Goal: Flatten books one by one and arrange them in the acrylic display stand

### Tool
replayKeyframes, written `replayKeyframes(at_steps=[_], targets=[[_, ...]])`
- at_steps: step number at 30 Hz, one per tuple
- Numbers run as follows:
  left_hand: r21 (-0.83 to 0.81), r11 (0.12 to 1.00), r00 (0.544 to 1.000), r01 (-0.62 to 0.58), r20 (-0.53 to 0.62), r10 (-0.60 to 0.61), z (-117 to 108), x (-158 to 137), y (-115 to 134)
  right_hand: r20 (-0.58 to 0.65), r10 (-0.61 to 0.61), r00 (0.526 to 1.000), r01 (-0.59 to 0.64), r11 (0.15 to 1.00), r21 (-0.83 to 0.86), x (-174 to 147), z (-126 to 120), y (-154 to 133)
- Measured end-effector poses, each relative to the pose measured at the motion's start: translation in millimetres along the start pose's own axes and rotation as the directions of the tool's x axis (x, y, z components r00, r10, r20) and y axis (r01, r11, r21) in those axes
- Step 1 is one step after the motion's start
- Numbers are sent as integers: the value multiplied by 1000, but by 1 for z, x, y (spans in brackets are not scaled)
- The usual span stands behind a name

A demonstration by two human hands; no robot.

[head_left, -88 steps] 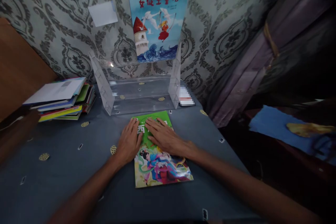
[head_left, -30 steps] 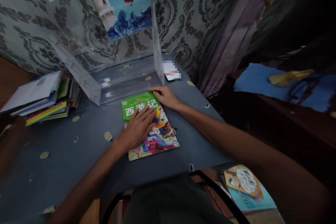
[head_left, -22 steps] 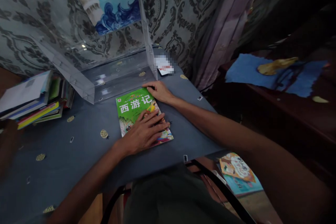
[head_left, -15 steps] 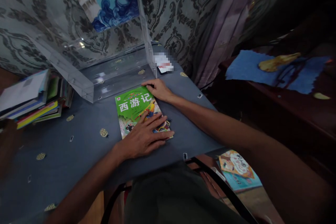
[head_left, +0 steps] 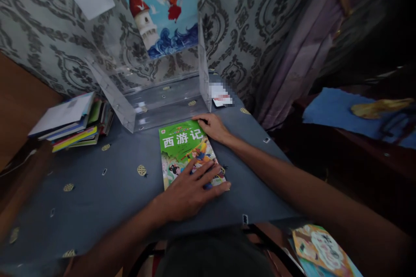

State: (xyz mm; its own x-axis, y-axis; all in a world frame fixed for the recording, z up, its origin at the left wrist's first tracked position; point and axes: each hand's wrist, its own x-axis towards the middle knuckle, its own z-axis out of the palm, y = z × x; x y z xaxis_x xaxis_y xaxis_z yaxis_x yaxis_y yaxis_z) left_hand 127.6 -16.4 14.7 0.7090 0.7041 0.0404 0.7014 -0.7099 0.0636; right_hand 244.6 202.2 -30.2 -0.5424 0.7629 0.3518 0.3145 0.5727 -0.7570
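A green picture book (head_left: 182, 151) with large white Chinese characters and cartoon figures lies closed on the blue-grey tablecloth (head_left: 130, 199). Across its lower right part my left hand (head_left: 191, 188) rests flat, fingers spread over the cover. At the top right corner is my right hand (head_left: 212, 126), its fingers curled along the top edge and its thumb by the corner. The fingertips there are partly hidden. Just beyond the book stands a clear acrylic stand (head_left: 120, 104).
Several stacked books (head_left: 74, 117) sit at the left, with another person's blurred arm (head_left: 29, 186) near them. White cards (head_left: 221, 94) lie right of the stand. A blue cloth (head_left: 328, 104) covers part of a side surface. More books (head_left: 320, 251) are low at the right.
The view has shifted up and left, so the table contents appear lower and further right. Both hands keep about the same places on the book.
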Motion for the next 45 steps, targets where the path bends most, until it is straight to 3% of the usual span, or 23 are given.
replayKeyframes(at_steps=[9,23,28,30,33,35,37,41,45], targets=[[116,993,998,-35,-51,41,3,1,-7,-160,-64,985,60,998,-33,-3,3,9],[152,987,995,-42,-83,55,5,10,-30,-141,-92,986,73,988,-134,-2,1,11],[144,989,994,-31,-96,45,7,9,-30,-157,-148,976,95,947,-306,-7,0,1],[142,990,993,-22,-108,37,8,9,-29,-117,-248,962,189,909,-371,-10,0,-8],[126,992,994,-9,-110,23,8,8,-28,98,-415,904,423,843,-332,-15,4,-19],[110,994,994,-4,-107,16,8,8,-28,206,-440,874,485,819,-307,-16,6,-23],[99,995,994,0,-105,11,7,9,-27,233,-385,893,447,819,-359,-15,7,-24],[79,997,995,2,-100,6,6,9,-28,151,-196,969,246,830,-501,-15,4,-21],[50,999,994,2,-112,4,7,8,-28,91,-94,991,127,857,-499,-16,0,-18]])
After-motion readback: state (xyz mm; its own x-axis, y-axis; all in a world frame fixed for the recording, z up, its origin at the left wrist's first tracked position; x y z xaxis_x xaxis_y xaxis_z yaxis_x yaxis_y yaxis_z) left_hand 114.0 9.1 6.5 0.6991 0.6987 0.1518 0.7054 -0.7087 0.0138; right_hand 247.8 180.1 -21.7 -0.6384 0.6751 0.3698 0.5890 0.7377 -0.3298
